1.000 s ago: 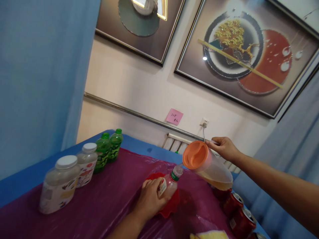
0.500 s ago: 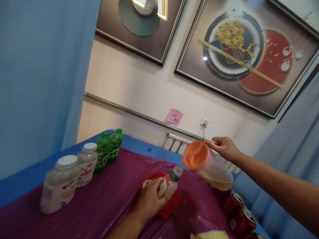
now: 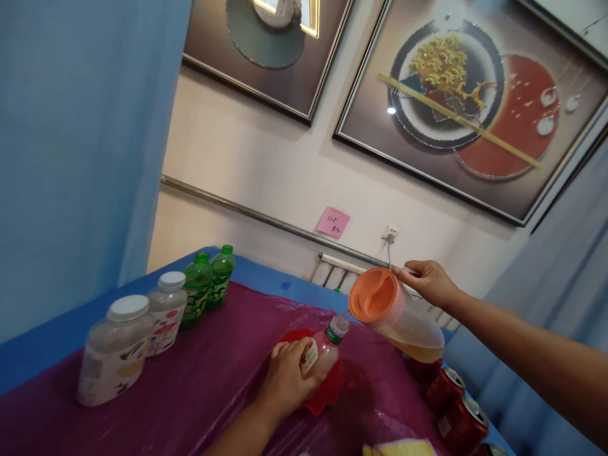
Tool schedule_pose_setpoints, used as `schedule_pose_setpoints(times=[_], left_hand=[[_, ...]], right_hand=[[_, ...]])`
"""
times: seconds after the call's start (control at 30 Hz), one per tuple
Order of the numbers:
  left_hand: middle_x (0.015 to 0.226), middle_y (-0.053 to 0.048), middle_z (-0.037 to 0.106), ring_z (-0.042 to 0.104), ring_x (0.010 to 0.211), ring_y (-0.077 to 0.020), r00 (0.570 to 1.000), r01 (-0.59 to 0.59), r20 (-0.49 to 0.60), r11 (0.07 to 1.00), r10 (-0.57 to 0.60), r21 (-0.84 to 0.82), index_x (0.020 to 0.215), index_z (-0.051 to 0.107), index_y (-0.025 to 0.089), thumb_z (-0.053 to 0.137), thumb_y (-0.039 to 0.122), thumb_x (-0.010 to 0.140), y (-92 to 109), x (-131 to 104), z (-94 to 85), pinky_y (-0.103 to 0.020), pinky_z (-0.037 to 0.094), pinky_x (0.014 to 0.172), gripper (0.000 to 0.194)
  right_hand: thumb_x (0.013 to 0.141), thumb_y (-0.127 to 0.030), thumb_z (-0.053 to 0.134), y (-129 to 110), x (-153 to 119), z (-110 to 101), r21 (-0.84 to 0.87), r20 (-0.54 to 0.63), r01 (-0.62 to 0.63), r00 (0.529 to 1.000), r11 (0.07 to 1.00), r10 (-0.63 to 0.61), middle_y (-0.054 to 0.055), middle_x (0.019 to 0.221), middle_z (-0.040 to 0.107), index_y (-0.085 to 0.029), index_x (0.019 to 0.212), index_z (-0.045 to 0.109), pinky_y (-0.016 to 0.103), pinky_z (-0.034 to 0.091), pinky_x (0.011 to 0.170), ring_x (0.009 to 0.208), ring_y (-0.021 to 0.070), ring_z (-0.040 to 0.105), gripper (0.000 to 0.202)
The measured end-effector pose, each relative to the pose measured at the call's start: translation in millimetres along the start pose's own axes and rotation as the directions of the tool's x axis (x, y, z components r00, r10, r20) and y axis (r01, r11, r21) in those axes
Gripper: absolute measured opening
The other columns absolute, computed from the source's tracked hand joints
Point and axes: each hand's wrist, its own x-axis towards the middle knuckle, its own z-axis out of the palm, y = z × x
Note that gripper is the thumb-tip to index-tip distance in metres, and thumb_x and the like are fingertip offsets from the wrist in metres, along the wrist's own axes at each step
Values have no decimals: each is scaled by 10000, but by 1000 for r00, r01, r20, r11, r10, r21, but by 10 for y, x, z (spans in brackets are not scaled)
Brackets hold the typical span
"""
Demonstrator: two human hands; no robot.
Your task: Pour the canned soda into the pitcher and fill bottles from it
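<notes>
Pitcher [image 3: 409, 322] and bottle [image 3: 327, 352], one each, are gripped by right hand [image 3: 430, 283] and left hand [image 3: 288, 378] respectively, with two jars [image 3: 115, 358] standing apart.

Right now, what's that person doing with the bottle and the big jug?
The person's left hand has its fingers around a small clear bottle by a red dish. The right hand holds a jug tipped, its orange lid toward the bottle's open top. There's yellowish-brown liquid in the jug; I can't tell whether any is flowing. Green bottles and white-lidded jars stand to the left, red cans to the right.
</notes>
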Motion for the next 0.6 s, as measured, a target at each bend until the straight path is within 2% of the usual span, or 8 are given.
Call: schedule_pose_setpoints(times=[0.27, 0.6], left_hand=[[1034, -24, 763, 657, 1008, -261, 1000, -2, -20, 1000, 3, 9, 1122, 678, 257, 779, 361, 696, -2, -5, 0, -386, 414, 1000, 450], [1038, -26, 766, 665, 1023, -271, 1000, -6, -11, 1000, 6, 12, 1104, 675, 255, 755, 377, 708, 42, 0, -24, -400, 401, 1020, 422]], right_hand=[[810, -780, 557, 25, 2, 2, -5, 4, 5, 1000, 1000, -5, -55, 553, 230, -236, 525, 323, 272, 186, 475, 525, 98, 237, 657], [799, -787, 546, 15, 9, -4, 0, 13, -13, 1000, 1000, 13, -55, 555, 227, -244, 528, 316, 277, 184, 474, 519, 101, 232, 649]])
